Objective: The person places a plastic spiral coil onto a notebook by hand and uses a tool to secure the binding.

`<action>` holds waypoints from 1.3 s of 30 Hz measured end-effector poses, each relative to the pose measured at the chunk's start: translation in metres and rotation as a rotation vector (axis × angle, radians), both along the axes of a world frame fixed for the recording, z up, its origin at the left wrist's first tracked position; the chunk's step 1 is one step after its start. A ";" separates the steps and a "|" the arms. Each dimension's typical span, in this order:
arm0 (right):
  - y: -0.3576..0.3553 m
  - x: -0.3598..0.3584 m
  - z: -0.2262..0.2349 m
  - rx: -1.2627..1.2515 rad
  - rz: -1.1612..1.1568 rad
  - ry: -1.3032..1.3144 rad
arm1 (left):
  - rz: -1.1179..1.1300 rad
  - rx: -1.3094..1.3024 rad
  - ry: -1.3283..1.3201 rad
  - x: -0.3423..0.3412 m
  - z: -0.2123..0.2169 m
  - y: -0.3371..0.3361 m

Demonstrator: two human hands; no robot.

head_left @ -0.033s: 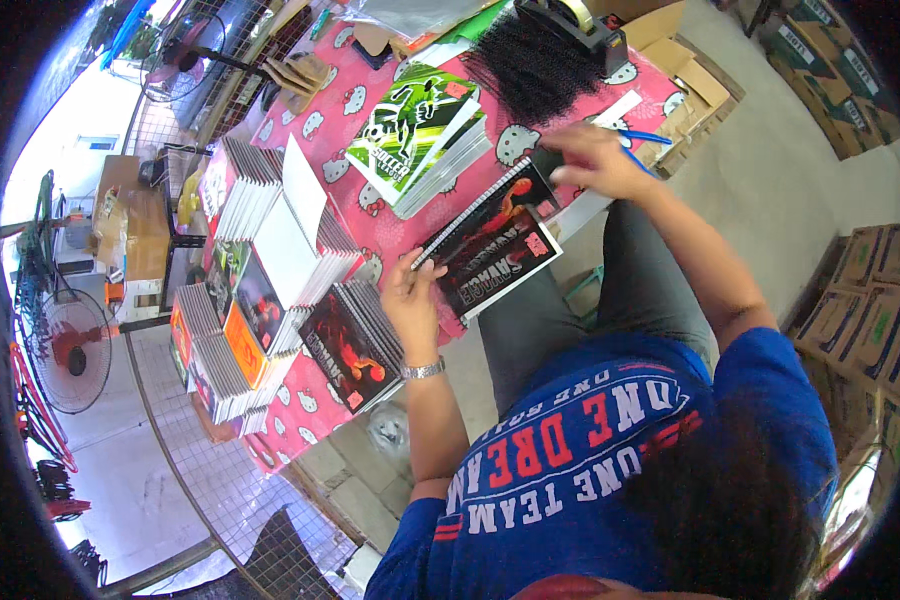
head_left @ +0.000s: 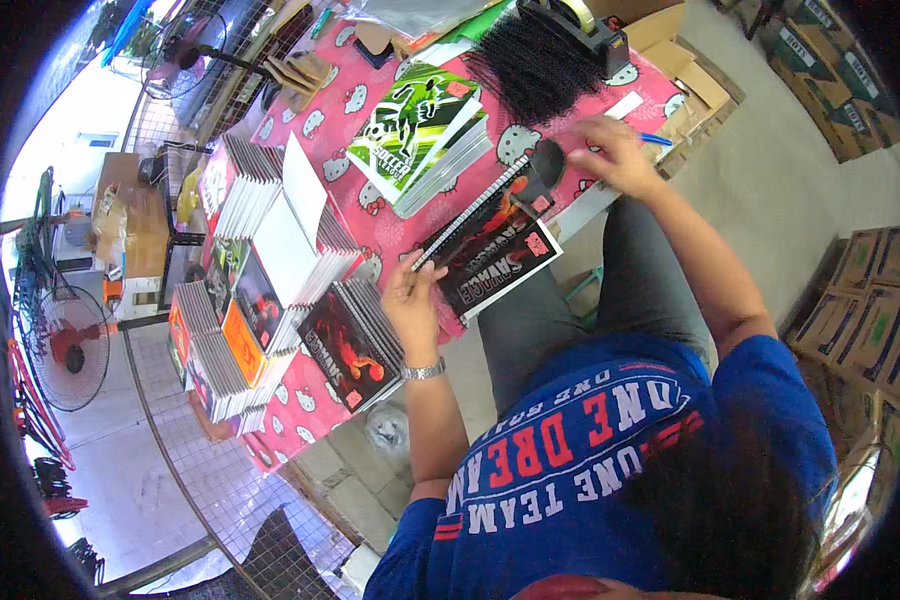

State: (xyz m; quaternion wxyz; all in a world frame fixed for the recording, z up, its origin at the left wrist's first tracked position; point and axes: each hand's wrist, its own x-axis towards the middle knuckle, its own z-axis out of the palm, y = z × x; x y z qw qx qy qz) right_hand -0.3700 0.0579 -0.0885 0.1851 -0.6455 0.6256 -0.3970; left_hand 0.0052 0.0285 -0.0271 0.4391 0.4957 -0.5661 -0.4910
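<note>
In the head view I watch from afar, my left hand [head_left: 411,296] keeps its grip pinched on the lower end of a black notebook [head_left: 498,248], which lies slanted at the near edge of the pink-clothed tabletop [head_left: 387,228], white coil along its upper side. My right hand [head_left: 612,157] is poised near the notebook's far end, thumb and fingers parted, though I cannot tell whether its grip has the blue rod-like piece [head_left: 656,139] beside it. Green-covered booklets [head_left: 415,130] and dark wiry strands [head_left: 540,65] sit beyond, a stack of dark notebooks [head_left: 353,342] to the left.
</note>
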 end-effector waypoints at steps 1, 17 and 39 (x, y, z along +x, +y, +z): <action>0.013 -0.009 -0.009 -0.001 0.003 0.006 | 0.022 0.020 0.021 0.001 -0.001 0.002; 0.037 0.195 0.075 -0.263 0.196 0.014 | 0.124 -0.185 -0.024 -0.013 -0.020 0.020; -0.023 -0.021 0.007 -0.147 -0.296 0.370 | 0.901 -0.081 -0.006 0.215 0.009 0.088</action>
